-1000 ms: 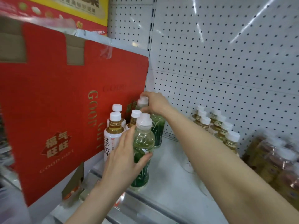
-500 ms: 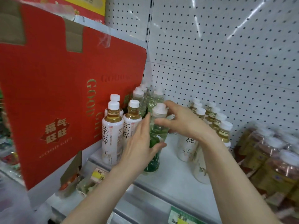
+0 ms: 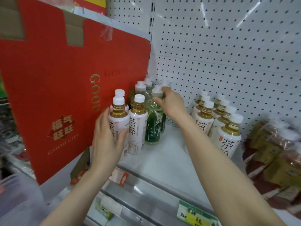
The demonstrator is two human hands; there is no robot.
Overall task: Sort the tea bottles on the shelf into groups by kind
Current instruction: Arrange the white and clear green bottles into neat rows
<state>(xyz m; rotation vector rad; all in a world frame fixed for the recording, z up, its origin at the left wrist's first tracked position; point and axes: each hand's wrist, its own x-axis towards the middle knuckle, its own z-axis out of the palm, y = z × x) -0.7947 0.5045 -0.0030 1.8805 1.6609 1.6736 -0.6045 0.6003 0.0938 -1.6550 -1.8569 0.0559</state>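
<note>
Our left hand (image 3: 108,137) is wrapped around the front amber tea bottle (image 3: 117,123) at the left of the shelf, palm against its left side, thumb pressed across the white label, fingers curled behind where we cannot see them. Touching that bottle on its right stands a second amber bottle (image 3: 137,123) with the same white label and white cap, and a third white cap (image 3: 119,92) shows just behind the one we hold.

Our right hand (image 3: 171,103) reaches further back, with fingers closed around the neck of a green tea bottle (image 3: 154,121), just under its white cap. That green bottle stands upright, touching the second amber bottle on its right side. More green bottles (image 3: 141,90) crowd behind it, against the pegboard back wall (image 3: 228,54); their caps are blurred.

To the right of our right forearm, well apart from the left cluster, a group of amber bottles (image 3: 228,128) stands in two rows running back toward the wall, all with white labels. Between the two clusters the white shelf (image 3: 171,152) lies bare.

A large red gift box (image 3: 57,95) with gold lettering leans just left of the left-hand bottles. At the far right, packed brown bottles (image 3: 276,147) sit blurred. Price tags (image 3: 193,216) run along the shelf's front rail.
</note>
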